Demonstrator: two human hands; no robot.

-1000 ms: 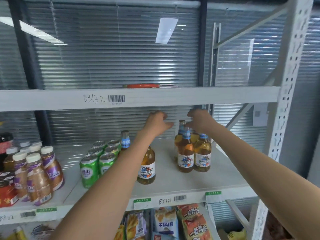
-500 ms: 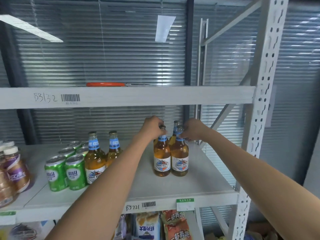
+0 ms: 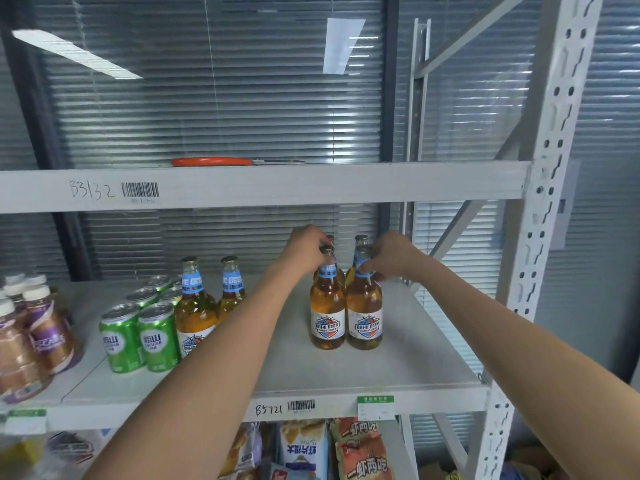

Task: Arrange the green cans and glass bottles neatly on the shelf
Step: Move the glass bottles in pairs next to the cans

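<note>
Several amber glass beer bottles stand in a tight cluster at the middle of the grey shelf [image 3: 398,368]. My left hand [image 3: 306,251] grips the neck of the front left bottle [image 3: 328,313]. My right hand [image 3: 388,258] grips the neck of the front right bottle [image 3: 364,317]. Two more bottles behind them are mostly hidden. Further left stand two other beer bottles [image 3: 197,306], partly covered by my left forearm. Several green cans [image 3: 138,337] sit in rows beside those.
Brown drink bottles with white caps [image 3: 38,327] stand at the far left. An orange-handled tool [image 3: 214,161] lies on the upper shelf. A white upright post [image 3: 540,237] bounds the right side. Snack packets [image 3: 360,448] fill the shelf below.
The view has shifted, with the cluster now nearer the centre. Both hands stay on the necks of the front bottles, which sit close together as before.
</note>
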